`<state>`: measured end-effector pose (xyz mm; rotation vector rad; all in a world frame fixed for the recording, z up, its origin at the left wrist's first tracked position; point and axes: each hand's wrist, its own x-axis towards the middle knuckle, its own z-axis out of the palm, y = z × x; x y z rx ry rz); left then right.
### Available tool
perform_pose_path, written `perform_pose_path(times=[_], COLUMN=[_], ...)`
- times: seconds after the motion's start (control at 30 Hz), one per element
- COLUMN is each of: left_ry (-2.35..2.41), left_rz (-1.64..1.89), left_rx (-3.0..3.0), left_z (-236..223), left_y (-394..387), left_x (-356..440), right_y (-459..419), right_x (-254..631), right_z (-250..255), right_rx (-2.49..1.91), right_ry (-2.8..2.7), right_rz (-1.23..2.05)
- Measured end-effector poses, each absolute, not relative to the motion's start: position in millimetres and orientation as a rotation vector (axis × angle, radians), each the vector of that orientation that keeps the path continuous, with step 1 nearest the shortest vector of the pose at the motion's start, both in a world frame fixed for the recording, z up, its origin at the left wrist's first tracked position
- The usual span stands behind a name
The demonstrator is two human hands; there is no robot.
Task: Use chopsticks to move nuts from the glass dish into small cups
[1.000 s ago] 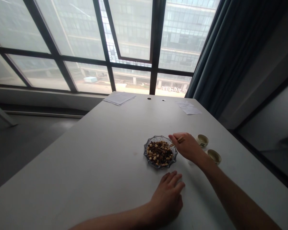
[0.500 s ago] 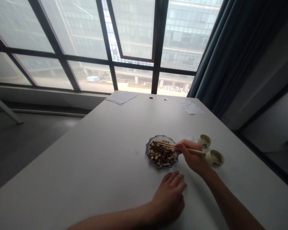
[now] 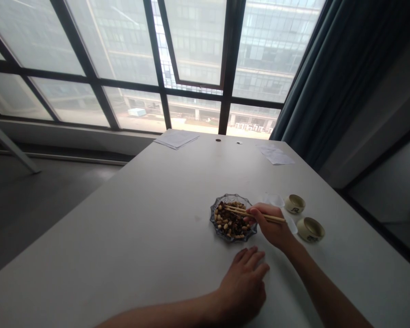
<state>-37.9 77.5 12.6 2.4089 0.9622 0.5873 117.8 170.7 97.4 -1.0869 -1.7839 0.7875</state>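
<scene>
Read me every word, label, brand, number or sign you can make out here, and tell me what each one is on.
Nothing can be read with certainty.
Far round, pale-green cup: one dark character, too blurred to quote.
Near round, pale-green cup: dark marking, too blurred.
Loose white paper, far right: faint marks, too small.
White paper stack, far left: any print unreadable.
Pale wooden chopsticks: no lettering visible.

Pale tan peanuts [image 3: 225, 226] and dark brown bits [image 3: 237, 223] mottle the glass dish [image 3: 230, 198], itself clear with a blue-grey tinge. The chopsticks [image 3: 274, 218] over the dish are light yellowish wood. Right of the dish, the far cup [image 3: 295, 205] and near cup [image 3: 310, 230] are pale olive-cream — each with dark markings. Around the dish the table [image 3: 150, 218] is greyish white; well beyond it — a dark blue curtain [image 3: 310, 95] and black window frame [image 3: 228, 59].
</scene>
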Motion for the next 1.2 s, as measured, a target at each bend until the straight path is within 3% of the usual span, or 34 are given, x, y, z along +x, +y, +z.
perform_pose_path(times=[0.53,1.0,1.2], left_ry=[0.967,0.975,0.988], left_rz=[0.557,0.487,0.49], left_rx=[2.422,2.457,2.456], left_z=[12.3,8.8,7.8], left_y=[77.7,82.0,83.5], left_x=[-37.3,-38.6,-38.9], right_y=[167.7,55.4,38.3], right_x=[123.2,278.0,299.5], right_z=[89.6,84.9,71.4], right_rx=[-1.122,-1.255,-1.365], right_ry=[-1.314,-0.758,-0.717], right_rz=[0.811,0.381,0.305])
